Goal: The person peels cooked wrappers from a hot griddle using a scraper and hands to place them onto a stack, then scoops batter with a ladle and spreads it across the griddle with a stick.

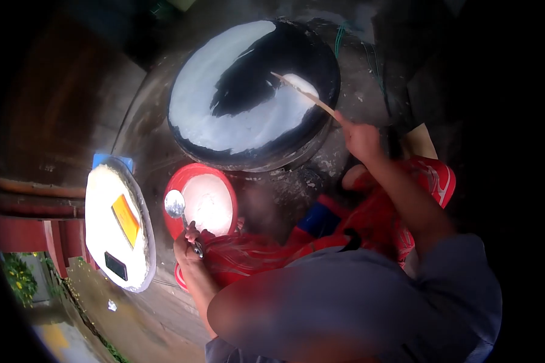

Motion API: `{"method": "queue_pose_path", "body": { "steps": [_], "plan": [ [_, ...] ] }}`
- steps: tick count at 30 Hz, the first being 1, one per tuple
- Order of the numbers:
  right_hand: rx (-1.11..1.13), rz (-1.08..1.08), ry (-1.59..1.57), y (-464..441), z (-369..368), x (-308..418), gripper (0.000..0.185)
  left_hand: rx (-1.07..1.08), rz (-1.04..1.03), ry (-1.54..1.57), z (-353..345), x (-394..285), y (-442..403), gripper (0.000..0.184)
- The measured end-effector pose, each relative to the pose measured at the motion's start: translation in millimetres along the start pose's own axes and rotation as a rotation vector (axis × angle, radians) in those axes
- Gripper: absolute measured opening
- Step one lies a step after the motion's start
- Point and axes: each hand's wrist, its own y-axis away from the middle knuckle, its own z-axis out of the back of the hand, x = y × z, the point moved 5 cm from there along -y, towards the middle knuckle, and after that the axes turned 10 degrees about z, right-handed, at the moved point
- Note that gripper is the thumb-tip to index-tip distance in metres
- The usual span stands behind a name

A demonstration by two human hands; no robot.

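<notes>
A thin wooden stick (315, 101) is gripped in my right hand (362, 140), its tip over a large round black griddle (309, 45). White batter (248, 128) covers the griddle in a curved band, with a thicker white patch beside the stick. My left hand (189, 245) is closed around the handle of a metal ladle (175, 204). The ladle's bowl is over the left rim of a red basin (181, 175), which holds white batter or liquid.
At the left, a round white-topped surface (106, 224) bears an orange rectangular item (125, 219) and a dark phone (115, 265). Something blue (318, 219) lies near my knees. Green cords (375, 66) run beyond the griddle at the right.
</notes>
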Motion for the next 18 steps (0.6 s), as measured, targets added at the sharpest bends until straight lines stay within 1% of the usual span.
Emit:
{"method": "queue_pose_path", "body": {
  "steps": [1,2,3,4,6,8,9,10,12,13,15,16,18],
  "plan": [
    [0.001,-0.006,0.002,-4,-7,-1,0.057,-0.029,-0.015,0.025,1,-4,-3,0.018],
    [-0.015,-0.12,-0.325,-6,-24,-6,0.055,-0.057,-0.035,0.053,3,-6,-4,0.017],
    [-0.033,-0.231,-0.654,-10,-38,-8,0.053,-0.029,-0.021,0.04,1,-5,-4,0.016],
    [0.009,-0.102,-0.601,-6,-16,13,0.05,-0.03,-0.024,0.037,0,-6,-3,0.016],
    [0.136,0.328,-0.262,5,23,32,0.052,-0.063,-0.062,0.037,0,-9,-8,0.014],
    [0.027,0.315,-0.16,15,5,-29,0.054,-0.078,-0.075,0.073,-5,-4,-9,0.013],
    [0.011,0.252,-0.094,8,6,-57,0.057,-0.053,-0.058,0.073,-6,-4,-10,0.013],
    [0.087,0.157,-0.17,-4,1,-81,0.059,-0.032,-0.039,0.069,-6,-5,-10,0.013],
    [0.008,0.169,0.054,-41,0,-89,0.055,-0.028,-0.018,0.07,-4,-9,-14,0.012],
    [0.009,0.164,0.051,-53,-7,-83,0.055,-0.06,-0.031,0.077,-3,-12,-15,0.013],
    [-0.031,-0.111,-0.23,-74,-22,-83,0.049,-0.118,-0.055,0.089,-3,-16,-19,0.012],
    [0.083,-0.266,-0.54,-70,-27,-79,0.044,-0.118,-0.058,0.087,-2,-18,-19,0.012],
    [0.049,0.28,-0.504,-48,-1,-58,0.046,-0.133,-0.08,0.098,3,-23,-22,0.012]
  ]
}}
